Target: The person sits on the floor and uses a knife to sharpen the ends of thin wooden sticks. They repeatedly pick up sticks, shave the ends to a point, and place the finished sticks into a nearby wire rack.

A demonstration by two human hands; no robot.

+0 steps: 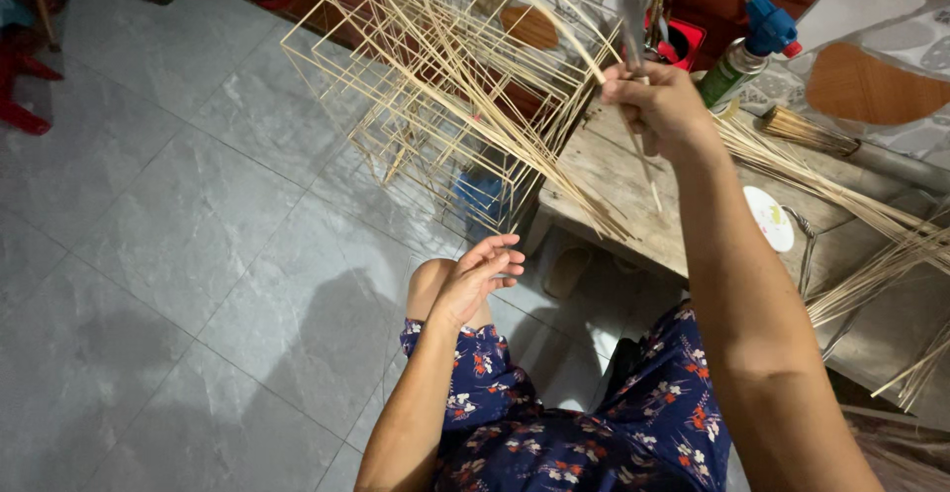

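Note:
My right hand point(661, 106) is raised above a low wooden bench point(618, 180) and is shut on a knife-like tool point(633, 17) and a thin bamboo stick point(554, 27). The stick reaches up and left into a light frame of bamboo sticks point(435, 66) that stands beyond the bench. My left hand point(480, 276) rests on my left knee with its fingers loosely apart and holds nothing. I wear dark blue cloth with a flower print point(574, 433).
Loose bundles of bamboo sticks point(851, 205) lie across the bench. A gas torch with a blue head point(757, 37), a red holder with scissors point(678, 42) and a small white lid point(770, 218) sit at the back. Grey floor tiles point(178, 235) spread to the left.

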